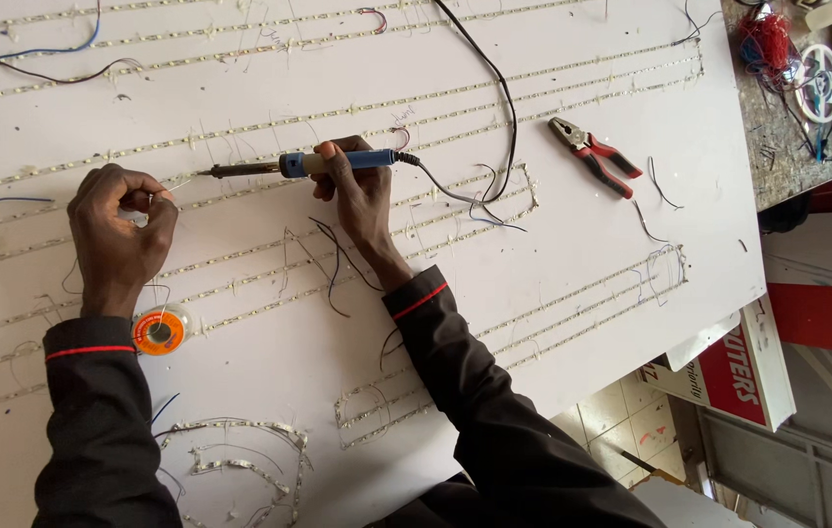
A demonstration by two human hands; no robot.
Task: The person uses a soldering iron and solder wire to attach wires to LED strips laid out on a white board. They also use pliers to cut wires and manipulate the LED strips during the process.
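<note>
Bright even daylight; soft shadows; sharp focus

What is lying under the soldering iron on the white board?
Under the soldering iron lie rows of LED strip glued to the white board. The right hand covers the part beneath the blue handle.

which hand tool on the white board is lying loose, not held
The red-handled pliers, lying untouched right of the hands; the blue-handled soldering iron is gripped in the right hand.
</note>
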